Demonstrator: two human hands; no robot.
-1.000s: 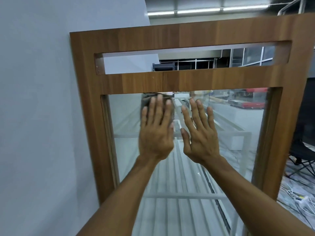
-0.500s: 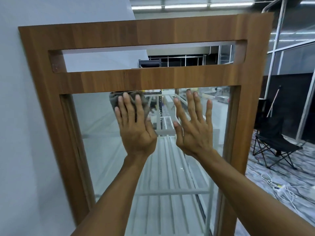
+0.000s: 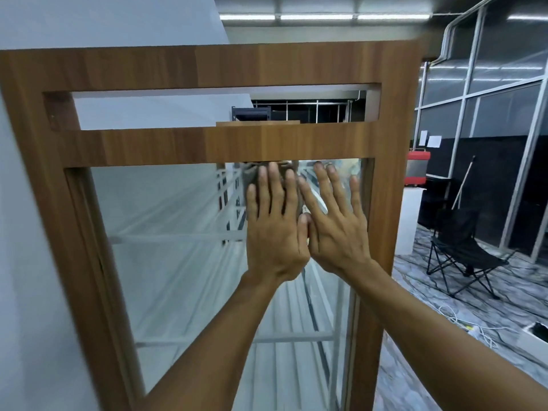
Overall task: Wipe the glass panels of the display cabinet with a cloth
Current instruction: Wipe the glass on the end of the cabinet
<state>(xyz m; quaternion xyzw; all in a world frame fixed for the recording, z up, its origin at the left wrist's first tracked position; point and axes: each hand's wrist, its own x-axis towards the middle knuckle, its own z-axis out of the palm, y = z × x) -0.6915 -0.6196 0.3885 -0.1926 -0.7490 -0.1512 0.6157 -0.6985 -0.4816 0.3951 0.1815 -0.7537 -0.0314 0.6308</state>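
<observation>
The display cabinet has a brown wooden frame (image 3: 267,143) and a tall glass panel (image 3: 166,232) below its crossbar. A grey-brown cloth (image 3: 252,178) lies flat against the top of the glass, just under the crossbar. My left hand (image 3: 274,232) presses on it with a flat palm and covers most of it. My right hand (image 3: 338,229) rests flat on the bare glass beside it, fingers spread, near the right post of the frame. The two thumbs touch.
A white wall (image 3: 35,262) runs close along the cabinet's left side. To the right stand a black folding chair (image 3: 462,250), a white pedestal (image 3: 410,221), a red box (image 3: 418,169) and a leaning stick (image 3: 462,182). Cables (image 3: 456,318) lie on the floor.
Both hands have slid right along the top of the glass, from its left-middle to near the right post, with the cloth under the left hand. The hands are closer together.
</observation>
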